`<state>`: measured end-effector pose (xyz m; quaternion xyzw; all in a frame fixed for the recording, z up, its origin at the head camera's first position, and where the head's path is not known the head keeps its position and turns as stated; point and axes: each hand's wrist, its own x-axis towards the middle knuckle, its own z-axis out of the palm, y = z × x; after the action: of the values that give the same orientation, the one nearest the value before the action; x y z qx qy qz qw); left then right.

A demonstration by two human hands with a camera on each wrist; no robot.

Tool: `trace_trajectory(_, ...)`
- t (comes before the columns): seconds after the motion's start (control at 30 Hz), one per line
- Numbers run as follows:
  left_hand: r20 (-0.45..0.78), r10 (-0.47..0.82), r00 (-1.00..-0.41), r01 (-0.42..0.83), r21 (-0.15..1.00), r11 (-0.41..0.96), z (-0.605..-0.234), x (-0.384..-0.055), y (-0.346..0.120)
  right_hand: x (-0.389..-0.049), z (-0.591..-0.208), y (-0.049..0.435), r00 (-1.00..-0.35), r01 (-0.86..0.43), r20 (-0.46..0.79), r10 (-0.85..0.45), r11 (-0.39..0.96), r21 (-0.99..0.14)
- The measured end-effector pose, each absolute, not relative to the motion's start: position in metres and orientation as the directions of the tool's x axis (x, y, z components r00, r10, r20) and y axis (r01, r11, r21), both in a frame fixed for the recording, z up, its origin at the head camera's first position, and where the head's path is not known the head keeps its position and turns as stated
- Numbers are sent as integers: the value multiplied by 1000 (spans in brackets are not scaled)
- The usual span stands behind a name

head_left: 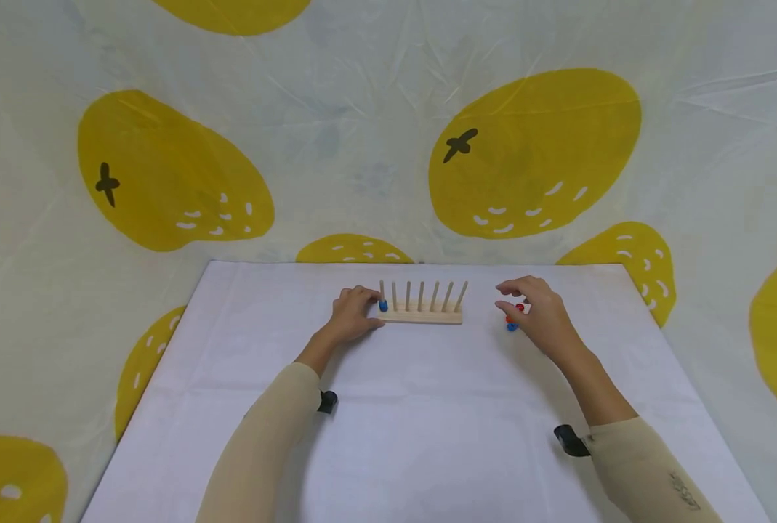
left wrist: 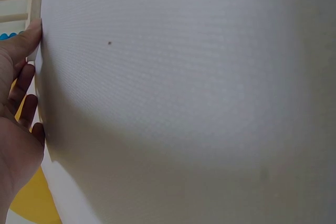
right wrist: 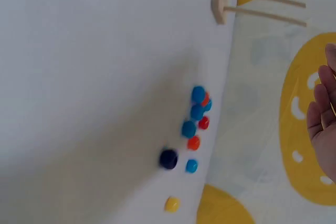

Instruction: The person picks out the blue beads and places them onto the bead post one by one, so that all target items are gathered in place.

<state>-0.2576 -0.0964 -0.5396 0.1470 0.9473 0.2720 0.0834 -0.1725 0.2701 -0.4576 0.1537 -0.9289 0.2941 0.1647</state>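
Note:
A wooden peg rack [head_left: 421, 317] with a row of several upright pegs stands toward the far side of the table. Blue beads [head_left: 383, 306] sit low on its leftmost peg. My left hand [head_left: 351, 314] holds the rack's left end, thumb [left wrist: 29, 38] at the front and fingers behind. To the right of the rack, my right hand [head_left: 537, 312] hovers over loose beads, thumb and fingers apart with nothing between them. The right wrist view shows these beads: blue [right wrist: 189, 129], red [right wrist: 203, 123], orange [right wrist: 193, 142], dark navy [right wrist: 168, 159] and yellow [right wrist: 172, 204]. In the head view the hand partly hides them.
A white cloth [head_left: 414, 436] covers the table. Behind it hangs a pale backdrop [head_left: 362, 145] printed with large yellow fruit shapes. Black wrist devices show at the left cuff [head_left: 327, 402] and the right cuff [head_left: 570, 441].

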Motion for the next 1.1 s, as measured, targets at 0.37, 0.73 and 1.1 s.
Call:
trace_trajectory(0.37, -76, 322, -944, 230, 550, 803, -539, -257, -97, -160, -492, 312, -985, -154, 149, -85, 820, -551)
trace_trajectory(0.73, -61, 332, -941, 243, 558, 794, -541, -257, -98, -157, -515, 332, -998, -49, -2, -59, 849, -526)
trace_trajectory(1.1, -61, 332, -941, 245, 551, 797, -544, -259, -98, -157, -524, 336, -997, 3, -71, -40, 852, -524)
